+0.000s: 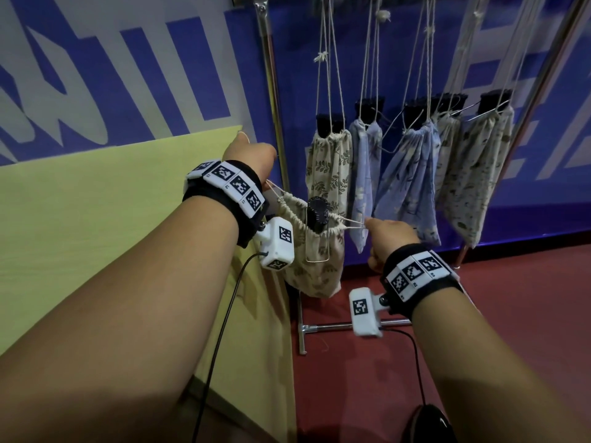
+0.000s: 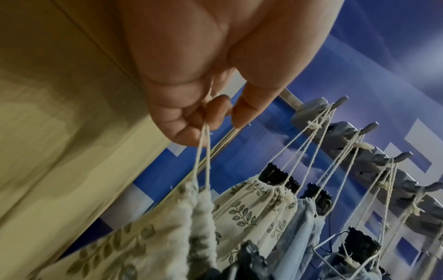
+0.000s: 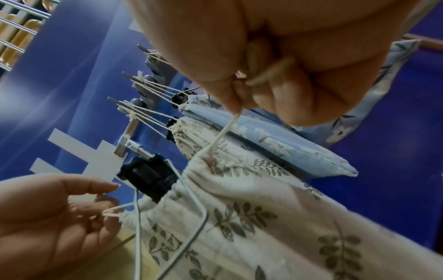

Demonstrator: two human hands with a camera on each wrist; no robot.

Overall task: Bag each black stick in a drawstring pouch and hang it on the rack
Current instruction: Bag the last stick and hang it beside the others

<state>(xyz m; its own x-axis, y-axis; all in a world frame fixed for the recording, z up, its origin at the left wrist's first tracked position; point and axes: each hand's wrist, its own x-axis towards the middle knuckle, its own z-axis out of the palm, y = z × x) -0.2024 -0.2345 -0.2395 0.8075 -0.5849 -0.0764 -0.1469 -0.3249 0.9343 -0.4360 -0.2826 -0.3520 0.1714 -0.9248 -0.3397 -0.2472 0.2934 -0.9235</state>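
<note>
A cream leaf-print pouch (image 1: 315, 266) hangs between my two hands, with the ribbed top of a black stick (image 1: 318, 214) poking out of its gathered mouth. A thin wire loop (image 1: 316, 251) lies against the pouch's front. My left hand (image 1: 252, 156) pinches the left drawstring (image 2: 203, 144) and holds it taut up and to the left. My right hand (image 1: 388, 236) pinches the right drawstring (image 3: 224, 132) and holds it taut to the right. In the right wrist view the pouch (image 3: 251, 208) and the stick (image 3: 148, 176) fill the lower middle.
Several filled pouches hang by their strings from the grey hooks (image 2: 340, 101) of a metal rack (image 1: 271, 81) behind, cream ones (image 1: 329, 167) and blue ones (image 1: 411, 174). A yellow-green table (image 1: 96, 219) is at the left. Red floor (image 1: 511, 314) and the rack's foot (image 1: 302, 330) lie below.
</note>
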